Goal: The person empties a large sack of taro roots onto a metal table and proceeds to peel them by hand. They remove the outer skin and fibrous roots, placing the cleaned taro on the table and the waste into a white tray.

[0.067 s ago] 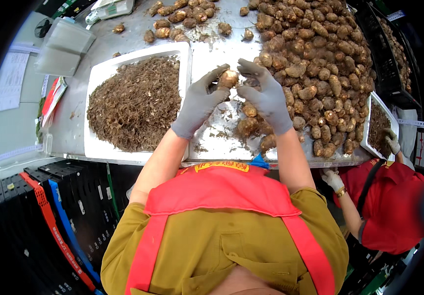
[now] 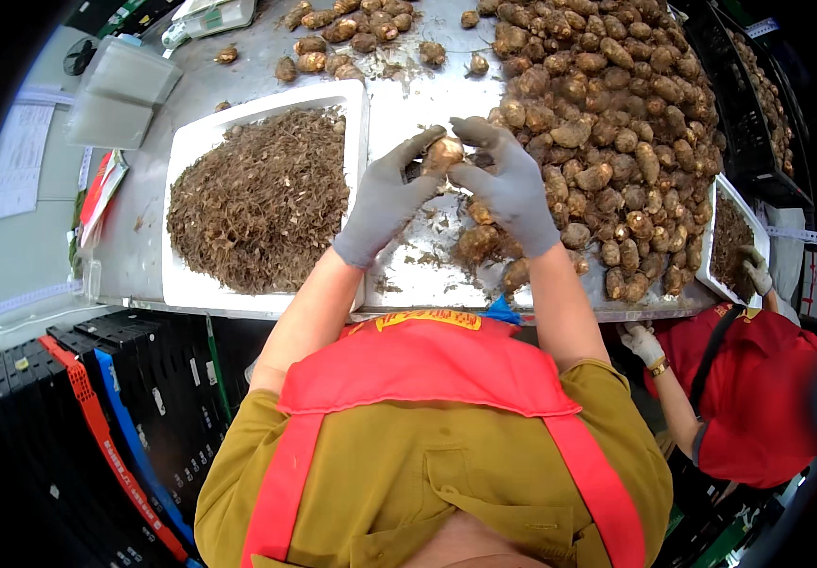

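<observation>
A small brown taro corm (image 2: 443, 154) with a pale patch is held up over the metal table, between my two grey-gloved hands. My left hand (image 2: 391, 194) grips it from the left, thumb and fingers closed round its side. From the right, my right hand (image 2: 512, 189) has its thumb and fingertips against the corm. Just right of that hand spreads a big heap of unpeeled taro (image 2: 617, 142). Several loose corms (image 2: 477, 243) and bits of skin lie below my right hand.
A white foam tray (image 2: 359, 123) full of brown fibrous scraps stands at left. More corms (image 2: 342, 31) lie at the far side. A co-worker's gloved hand (image 2: 757, 270) is at a smaller scrap tray (image 2: 707, 270) on the right. Black crates (image 2: 754, 114) stand beyond the heap.
My right hand has moved slightly left, its fingertips coming in against the corm. The corm has shifted a little within my left hand's grip.
</observation>
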Demonstrator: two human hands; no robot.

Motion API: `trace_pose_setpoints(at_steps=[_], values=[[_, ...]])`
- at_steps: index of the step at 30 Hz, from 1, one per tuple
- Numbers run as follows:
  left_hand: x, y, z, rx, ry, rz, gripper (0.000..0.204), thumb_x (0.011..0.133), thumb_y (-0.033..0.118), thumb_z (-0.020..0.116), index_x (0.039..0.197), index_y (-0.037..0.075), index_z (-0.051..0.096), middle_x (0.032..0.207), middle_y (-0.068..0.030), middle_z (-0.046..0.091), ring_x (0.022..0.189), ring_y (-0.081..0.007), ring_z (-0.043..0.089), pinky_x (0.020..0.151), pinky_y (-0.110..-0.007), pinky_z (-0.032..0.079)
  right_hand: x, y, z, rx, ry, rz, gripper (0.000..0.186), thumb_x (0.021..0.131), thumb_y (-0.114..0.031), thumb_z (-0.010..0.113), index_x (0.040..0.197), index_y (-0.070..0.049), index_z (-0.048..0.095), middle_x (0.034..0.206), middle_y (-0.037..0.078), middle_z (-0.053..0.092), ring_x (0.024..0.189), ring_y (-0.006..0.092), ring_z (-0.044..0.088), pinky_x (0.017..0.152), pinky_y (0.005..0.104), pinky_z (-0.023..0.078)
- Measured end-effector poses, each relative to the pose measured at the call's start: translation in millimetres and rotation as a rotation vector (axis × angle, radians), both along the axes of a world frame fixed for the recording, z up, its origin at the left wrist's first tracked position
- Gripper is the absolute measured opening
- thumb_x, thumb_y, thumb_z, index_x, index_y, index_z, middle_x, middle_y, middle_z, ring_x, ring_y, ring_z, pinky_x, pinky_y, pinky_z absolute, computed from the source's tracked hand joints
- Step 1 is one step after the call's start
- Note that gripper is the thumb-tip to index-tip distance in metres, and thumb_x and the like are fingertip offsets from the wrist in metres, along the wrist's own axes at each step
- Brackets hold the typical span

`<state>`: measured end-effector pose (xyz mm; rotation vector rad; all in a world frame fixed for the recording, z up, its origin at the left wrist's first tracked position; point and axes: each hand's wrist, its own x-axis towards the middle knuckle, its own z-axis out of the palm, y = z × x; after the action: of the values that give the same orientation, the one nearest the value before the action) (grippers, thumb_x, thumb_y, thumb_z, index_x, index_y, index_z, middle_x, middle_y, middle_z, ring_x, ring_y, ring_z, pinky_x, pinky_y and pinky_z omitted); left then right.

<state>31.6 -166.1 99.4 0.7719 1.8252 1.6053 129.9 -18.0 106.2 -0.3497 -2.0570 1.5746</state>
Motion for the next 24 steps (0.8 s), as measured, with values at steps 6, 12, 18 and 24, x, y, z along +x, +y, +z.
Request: trace_pose_setpoints(at_steps=[6,12,18,24], values=[[-9,4,-5,-0.131,0.246,0.073,0.073,0.082,0.013,0.063,0.148,-0.002,0.035,0.140,-0.0244,0.052,0.130,-0.0310,0.052,0.108,-0.035,0.040,-29,1,-17,0.502,0.200,-0.051,0.008,0.078,-0.009,0.072,0.081,-0.002,0.070,0.093,0.011,0.071,0.092,0.0299,0.065,0.079,0.0370,0.051],[-39,3,-21,0.009,0.089,0.262,0.075,0.085,0.016,0.068,0.149,-0.004,0.033,0.136,-0.0201,0.054,0.110,-0.0206,0.060,0.092,-0.031,0.049,-3,0,-48,0.688,0.005,0.007,0.018,0.080,-0.021,0.072,0.073,-0.005,0.068,0.089,0.010,0.070,0.090,0.0305,0.065,0.080,0.0389,0.050],[-41,3,-18,0.094,0.266,0.254,0.080,0.081,0.008,0.066,0.151,-0.002,0.029,0.137,-0.0164,0.054,0.112,-0.0216,0.061,0.101,-0.033,0.046,6,7,-35,0.130,-0.371,0.040,0.028,0.078,-0.027,0.076,0.086,-0.001,0.069,0.078,0.014,0.065,0.084,0.0201,0.065,0.070,0.0369,0.050],[-25,6,-9,0.074,0.269,0.146,0.081,0.080,-0.002,0.065,0.153,0.004,0.030,0.117,-0.0135,0.066,0.105,-0.0156,0.063,0.094,-0.029,0.050,-31,-2,-3,0.165,0.061,-0.065,0.022,0.079,-0.017,0.074,0.092,0.000,0.072,0.088,0.012,0.071,0.083,0.0219,0.068,0.074,0.0328,0.053]])
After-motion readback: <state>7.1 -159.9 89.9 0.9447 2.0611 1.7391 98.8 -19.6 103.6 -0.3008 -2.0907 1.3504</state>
